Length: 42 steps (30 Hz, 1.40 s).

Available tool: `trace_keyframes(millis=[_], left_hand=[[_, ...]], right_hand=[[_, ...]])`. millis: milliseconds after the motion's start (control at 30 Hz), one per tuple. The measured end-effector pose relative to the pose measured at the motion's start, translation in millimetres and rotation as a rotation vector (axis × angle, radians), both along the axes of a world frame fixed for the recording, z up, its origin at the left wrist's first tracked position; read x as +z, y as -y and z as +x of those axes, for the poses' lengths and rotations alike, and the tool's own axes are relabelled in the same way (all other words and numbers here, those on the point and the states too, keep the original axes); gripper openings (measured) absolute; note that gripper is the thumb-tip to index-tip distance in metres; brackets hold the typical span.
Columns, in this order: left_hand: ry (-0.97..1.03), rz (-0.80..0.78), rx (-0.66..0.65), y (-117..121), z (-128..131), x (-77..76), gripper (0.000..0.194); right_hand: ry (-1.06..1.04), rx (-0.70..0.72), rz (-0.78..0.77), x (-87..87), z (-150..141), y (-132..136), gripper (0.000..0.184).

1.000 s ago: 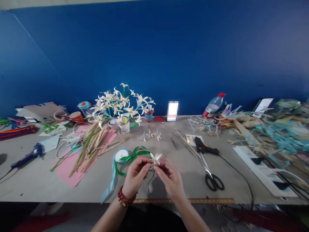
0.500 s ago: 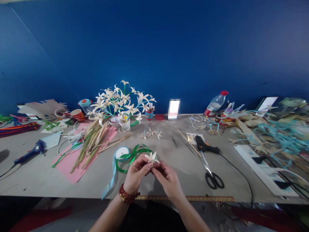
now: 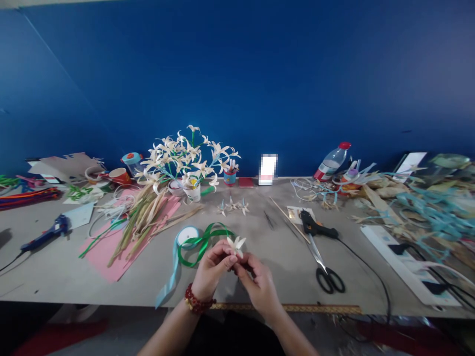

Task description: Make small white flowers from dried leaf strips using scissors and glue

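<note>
A small white handmade flower (image 3: 236,245) with pointed petals is held up near the table's front. My left hand (image 3: 213,267) pinches its base between thumb and fingers. Close beside it, my right hand (image 3: 256,283) is closed, its thumb and fingertips together just under the flower; whether they grip its short stem is hidden. Behind my left hand lie a green ribbon (image 3: 203,247) in loops and a roll of light blue ribbon (image 3: 186,236) with a loose tail. Several small flower heads (image 3: 233,204) rest further back.
Cups of white flowers (image 3: 192,192) stand at the back left, by dried husk strips (image 3: 139,222) on pink paper (image 3: 106,257). To the right are scissors (image 3: 328,277), a black glue gun (image 3: 315,226), tweezers (image 3: 268,219) and a power strip (image 3: 404,264). A blue glue gun (image 3: 46,235) lies left.
The flower has turned and shifted slightly right between my fingers. My right hand's fingertips have dropped slightly below the bloom. The things on the table stay where they were.
</note>
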<state>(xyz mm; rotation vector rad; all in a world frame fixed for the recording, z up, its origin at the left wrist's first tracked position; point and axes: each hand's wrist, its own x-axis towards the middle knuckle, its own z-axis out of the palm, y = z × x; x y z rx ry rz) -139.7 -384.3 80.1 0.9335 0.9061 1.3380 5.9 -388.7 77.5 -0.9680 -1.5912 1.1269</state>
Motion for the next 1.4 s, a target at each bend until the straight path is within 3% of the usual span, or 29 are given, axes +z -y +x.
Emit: trace_keyframes(millis=[133,333,467,567,667,867,1033,1167,1200,1333,1400], left_hand=[[-0.042,0.042,-0.028,-1.3,3.1,3.4,0.017],[-0.298,0.264,0.033,-0.1,3.5,17.7,0.022],[-0.300,0.242,0.031,1.0,3.6,10.0,0.022],[-0.223,0.145,0.043,1.7,5.4,-2.4,0.017],[-0.017,0.011,0.057,1.2,10.0,-10.2,0.015],[0.346,-0.231,-0.016,1.7,24.3,-5.7,0.023],[0.508,-0.195,0.063,-5.9,19.6,1.8,0.022],[0.489,-0.121,0.125,-14.0,3.1,6.6,0.021],[0.445,-0.095,0.123,-14.1,0.3,6.6,0.020],[0.272,-0.053,0.082,-7.4,2.5,1.0,0.017],[0.260,-0.078,0.060,-3.6,8.3,-3.1,0.018]], right_hand=[[0.058,-0.036,0.077,-8.0,4.4,1.5,0.013],[0.025,-0.031,0.110,-10.9,6.5,-0.2,0.012],[0.029,-0.032,0.148,-10.6,8.6,-0.5,0.011],[0.091,-0.092,0.179,-9.5,10.0,2.2,0.011],[0.174,-0.110,0.217,-9.5,12.1,5.4,0.011],[0.355,-0.069,0.376,-5.9,25.8,6.8,0.008],[0.426,0.123,0.370,-0.3,42.7,11.9,0.013],[0.561,0.250,0.366,3.2,84.5,3.8,0.019],[0.609,0.171,0.336,5.2,101.9,-3.6,0.022],[0.908,-0.419,0.280,13.0,183.8,-52.6,0.020],[0.976,-0.493,0.247,10.7,218.0,-80.4,0.030]])
